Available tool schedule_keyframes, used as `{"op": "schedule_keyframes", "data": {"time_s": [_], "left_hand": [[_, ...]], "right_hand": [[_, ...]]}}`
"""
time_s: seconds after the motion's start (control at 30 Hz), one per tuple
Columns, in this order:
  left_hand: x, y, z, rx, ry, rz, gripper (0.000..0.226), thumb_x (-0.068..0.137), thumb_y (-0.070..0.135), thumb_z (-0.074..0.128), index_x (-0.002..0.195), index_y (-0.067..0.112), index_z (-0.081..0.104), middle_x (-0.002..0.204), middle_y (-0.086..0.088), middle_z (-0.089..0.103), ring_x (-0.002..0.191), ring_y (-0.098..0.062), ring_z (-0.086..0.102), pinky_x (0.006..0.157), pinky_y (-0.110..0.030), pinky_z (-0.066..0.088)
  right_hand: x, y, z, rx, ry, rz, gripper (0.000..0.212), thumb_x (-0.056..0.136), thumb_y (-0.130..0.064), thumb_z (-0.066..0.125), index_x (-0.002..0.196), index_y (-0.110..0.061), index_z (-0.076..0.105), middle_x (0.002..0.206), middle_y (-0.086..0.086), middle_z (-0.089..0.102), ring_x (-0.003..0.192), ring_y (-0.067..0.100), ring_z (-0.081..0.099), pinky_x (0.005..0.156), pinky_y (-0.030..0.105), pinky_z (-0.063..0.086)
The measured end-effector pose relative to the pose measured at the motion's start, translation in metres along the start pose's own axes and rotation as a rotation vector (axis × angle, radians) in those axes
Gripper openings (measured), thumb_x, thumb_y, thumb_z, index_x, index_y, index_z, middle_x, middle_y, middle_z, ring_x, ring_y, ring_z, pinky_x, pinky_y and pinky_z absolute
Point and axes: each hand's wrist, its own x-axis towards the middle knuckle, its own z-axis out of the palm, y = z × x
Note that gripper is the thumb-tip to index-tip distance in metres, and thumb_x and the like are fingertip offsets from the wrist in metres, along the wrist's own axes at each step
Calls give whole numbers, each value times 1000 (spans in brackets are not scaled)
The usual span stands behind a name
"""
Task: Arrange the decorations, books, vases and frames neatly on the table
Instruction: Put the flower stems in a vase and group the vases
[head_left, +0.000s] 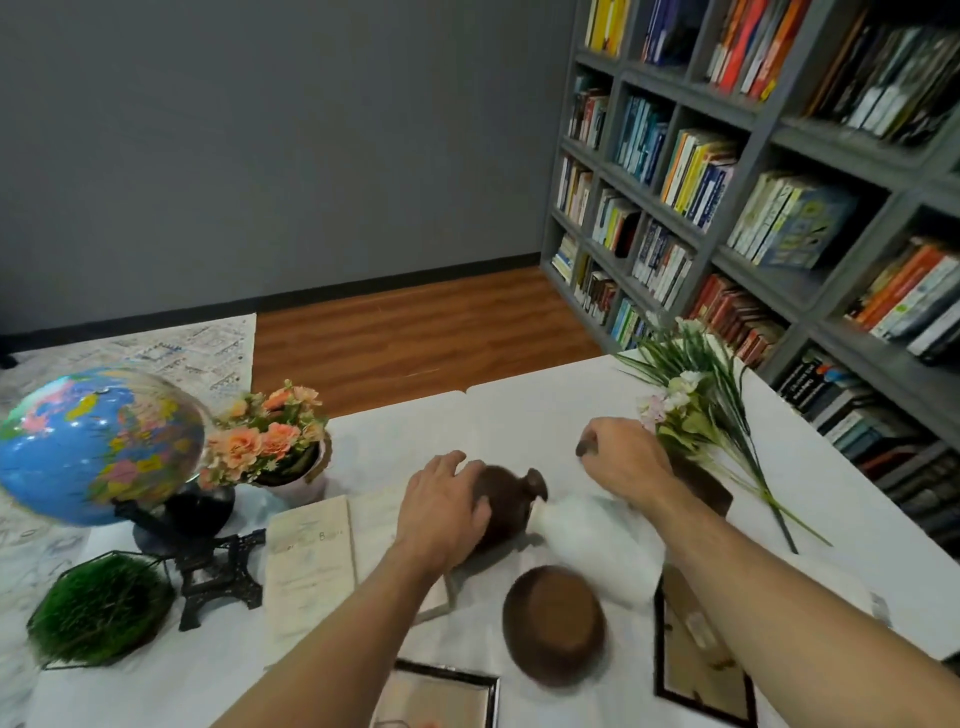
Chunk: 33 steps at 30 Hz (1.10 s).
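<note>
Left hand (441, 506) fingers wrapped the lying brown vase (506, 501) mid-counter (519, 410); right hand (626, 460) fingers pinched a dark object (586, 448) farther right.

A plain grey wall (270, 156) runs across the back, edged with a dark baseboard (395, 280). Below it lies a reddish-brown wood plank floor (415, 332), partly covered at left by a pale patterned rug (192, 348). A tall grey bookcase (779, 124), packed with colourful books, fills the right side.
</note>
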Motion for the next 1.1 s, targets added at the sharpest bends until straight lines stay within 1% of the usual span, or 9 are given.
{"op": "schedule_keyframes", "data": {"time_s": [0.13,0.27,0.33,0.47,0.57,0.7,0.8,0.93,1.1], "left_hand": [[35,32,18,90,-117,-46,53,93,50,41,144,34,40,158,-1,33,147,-27,23,120,-48,18],[49,41,42,177,-246,-136,64,92,66,35,149,38,31,162,0,23,151,-29,9,120,-52,7],[49,39,52,195,-248,-167,65,91,68,32,149,39,31,161,2,26,150,-27,12,120,-51,9],[46,35,58,196,-191,-180,61,90,68,33,145,40,35,155,4,36,144,-23,28,116,-46,18],[46,34,59,199,-181,-172,60,90,67,33,144,40,37,154,5,38,141,-22,32,117,-45,20],[46,33,59,194,-179,-170,59,90,68,32,142,41,37,153,5,39,140,-21,32,117,-45,20],[46,34,56,186,-187,-166,59,90,67,33,142,40,38,152,5,39,140,-21,33,116,-45,20],[50,35,50,171,-233,-174,59,89,64,36,142,39,39,152,5,39,139,-21,33,114,-44,21],[66,39,46,185,-320,-167,57,89,58,42,140,34,45,145,3,47,135,-23,40,112,-46,26]], "right_hand": [[45,53,4,-43,-118,17,34,82,-29,62,109,-10,65,114,13,67,105,33,63,77,34,52],[76,75,20,-79,-282,-48,40,82,-43,64,108,-12,61,114,12,65,103,31,63,71,31,45],[86,79,30,-86,-349,-70,44,82,-46,65,112,-14,60,115,10,64,104,30,62,73,31,44],[94,80,42,-108,-437,-76,48,82,-45,68,117,-14,59,116,8,64,102,28,62,74,30,45],[96,80,41,-122,-459,-86,41,80,-42,69,110,-17,56,114,6,63,93,26,57,73,30,43],[100,79,30,-44,-409,-82,35,81,-42,69,101,-18,52,110,6,63,86,24,54,71,31,45],[101,74,14,17,-329,-109,37,80,-45,69,99,-16,57,102,6,66,83,25,57,70,33,48],[105,57,-13,160,-169,-147,36,82,-49,68,102,-21,60,90,-1,60,81,22,57,67,32,45],[110,35,-29,477,2,-185,37,87,-42,70,119,-29,58,98,-10,61,88,15,53,78,31,43]]}}
